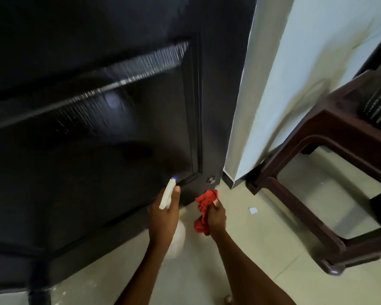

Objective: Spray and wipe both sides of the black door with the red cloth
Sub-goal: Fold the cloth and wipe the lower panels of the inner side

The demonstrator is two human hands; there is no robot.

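At the black door's (97,128) lower corner, left hand (163,216) grips the spray bottle (168,193), nozzle toward twelve o'clock; right hand (216,216), at three o'clock, clutches the red cloth (205,208).

A dark brown plastic chair (339,150) stands on the pale tiled floor (262,249) beside a light wall (295,73).

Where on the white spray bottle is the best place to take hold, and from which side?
Around the neck of the spray bottle, below its head, from the rear, as the left hand does: the blue nozzle faces the black door, leaving the trigger in finger reach.
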